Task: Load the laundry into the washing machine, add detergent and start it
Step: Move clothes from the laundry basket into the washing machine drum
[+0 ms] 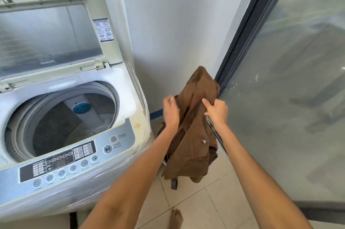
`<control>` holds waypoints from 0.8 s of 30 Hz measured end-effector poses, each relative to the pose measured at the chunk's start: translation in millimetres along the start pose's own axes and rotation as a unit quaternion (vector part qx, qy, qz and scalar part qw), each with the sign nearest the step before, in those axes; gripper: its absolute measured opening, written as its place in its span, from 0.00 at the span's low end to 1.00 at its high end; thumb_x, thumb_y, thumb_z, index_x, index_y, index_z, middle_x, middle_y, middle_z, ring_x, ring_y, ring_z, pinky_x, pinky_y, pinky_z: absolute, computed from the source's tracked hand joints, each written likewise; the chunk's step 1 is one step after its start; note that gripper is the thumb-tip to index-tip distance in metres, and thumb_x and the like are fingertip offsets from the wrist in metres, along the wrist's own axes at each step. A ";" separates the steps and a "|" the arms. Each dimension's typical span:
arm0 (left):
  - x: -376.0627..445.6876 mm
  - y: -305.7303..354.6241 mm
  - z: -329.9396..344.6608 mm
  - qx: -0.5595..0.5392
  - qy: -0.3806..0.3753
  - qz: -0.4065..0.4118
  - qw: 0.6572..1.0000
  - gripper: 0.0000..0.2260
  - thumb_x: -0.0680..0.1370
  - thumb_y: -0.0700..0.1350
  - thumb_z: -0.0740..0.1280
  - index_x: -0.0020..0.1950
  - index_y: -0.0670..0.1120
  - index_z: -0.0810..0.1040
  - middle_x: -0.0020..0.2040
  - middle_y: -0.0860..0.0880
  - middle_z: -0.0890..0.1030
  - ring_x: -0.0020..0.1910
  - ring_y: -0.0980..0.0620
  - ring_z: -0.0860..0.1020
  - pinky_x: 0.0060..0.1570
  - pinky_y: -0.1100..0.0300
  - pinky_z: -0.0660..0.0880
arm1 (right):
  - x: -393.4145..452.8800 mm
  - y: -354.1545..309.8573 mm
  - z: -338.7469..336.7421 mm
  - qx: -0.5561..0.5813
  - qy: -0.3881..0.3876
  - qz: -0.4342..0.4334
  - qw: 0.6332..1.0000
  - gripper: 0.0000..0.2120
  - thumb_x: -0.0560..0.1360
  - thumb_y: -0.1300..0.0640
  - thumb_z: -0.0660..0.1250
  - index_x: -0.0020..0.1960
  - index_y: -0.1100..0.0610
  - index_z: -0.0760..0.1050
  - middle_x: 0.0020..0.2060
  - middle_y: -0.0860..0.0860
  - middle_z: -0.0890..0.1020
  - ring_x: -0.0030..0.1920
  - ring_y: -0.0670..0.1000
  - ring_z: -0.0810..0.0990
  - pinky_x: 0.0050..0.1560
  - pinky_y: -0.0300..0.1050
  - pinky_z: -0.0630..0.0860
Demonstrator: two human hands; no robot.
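A brown corduroy garment (194, 135) with a metal button hangs in the air to the right of the washing machine (130, 98). My left hand (170, 112) grips its left edge and my right hand (216, 110) pinches its upper right fold. The top-loading machine stands at the left with its lid (50, 32) raised. Its drum (61, 126) looks bare of clothes. The control panel (74, 157) with the power and start/pause buttons runs along the machine's front edge.
A white wall (177, 23) stands behind the garment. A glass sliding door with a dark frame (248, 29) fills the right side. Beige floor tiles (201, 200) lie below, with my bare foot (176, 218) on them. Something dark lies under the garment.
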State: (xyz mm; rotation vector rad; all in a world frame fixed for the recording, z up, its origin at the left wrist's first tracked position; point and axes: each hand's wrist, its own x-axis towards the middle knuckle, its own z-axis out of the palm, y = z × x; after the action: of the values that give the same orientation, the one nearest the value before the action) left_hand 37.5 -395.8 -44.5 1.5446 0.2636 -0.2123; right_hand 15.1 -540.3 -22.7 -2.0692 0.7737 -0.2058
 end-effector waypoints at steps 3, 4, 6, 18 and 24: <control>-19.3 -67.6 -27.4 0.095 0.037 -0.122 0.987 0.19 0.82 0.52 0.53 0.69 0.46 0.66 0.67 0.46 0.72 0.65 0.46 0.71 0.68 0.49 0.66 | 13.4 -40.7 -28.4 0.084 0.002 0.002 0.996 0.19 0.74 0.50 0.69 0.43 0.67 0.74 0.38 0.56 0.82 0.32 0.52 0.84 0.43 0.52 0.82; -28.4 -77.1 -32.5 0.118 0.046 -0.123 0.984 0.19 0.81 0.55 0.53 0.70 0.48 0.65 0.67 0.47 0.72 0.65 0.47 0.72 0.69 0.48 0.66 | 17.2 -52.7 -36.4 0.105 0.000 0.003 0.994 0.19 0.74 0.51 0.70 0.47 0.69 0.75 0.39 0.56 0.82 0.33 0.53 0.84 0.45 0.56 0.81; -45.5 -70.4 -32.7 0.154 0.046 -0.050 0.986 0.20 0.80 0.57 0.56 0.70 0.50 0.66 0.66 0.50 0.73 0.65 0.49 0.73 0.68 0.49 0.67 | 22.3 -73.1 -49.0 0.134 0.004 0.006 0.991 0.17 0.74 0.53 0.70 0.49 0.68 0.76 0.42 0.56 0.82 0.33 0.53 0.83 0.46 0.56 0.81; -16.9 52.2 -38.7 0.385 -0.254 0.115 0.880 0.11 0.73 0.52 0.71 0.39 0.45 0.76 0.38 0.47 0.78 0.42 0.47 0.79 0.46 0.51 0.75 | 30.1 -114.2 -64.7 0.336 0.018 0.090 0.937 0.15 0.74 0.60 0.70 0.58 0.65 0.74 0.52 0.59 0.79 0.36 0.52 0.81 0.40 0.44 0.81; -10.2 113.2 -14.0 0.278 -0.204 0.166 0.924 0.18 0.77 0.48 0.67 0.29 0.48 0.66 0.28 0.51 0.68 0.31 0.51 0.68 0.38 0.58 0.65 | 39.9 -107.6 -62.0 0.333 -0.025 0.095 0.938 0.15 0.75 0.60 0.69 0.60 0.65 0.74 0.54 0.60 0.80 0.36 0.51 0.82 0.41 0.43 0.81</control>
State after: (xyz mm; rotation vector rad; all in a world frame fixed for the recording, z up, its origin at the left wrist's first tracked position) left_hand 61.2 -380.2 66.5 2.0271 -0.4254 -0.3526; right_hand 69.0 -563.0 93.9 -1.3478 0.7391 -0.2623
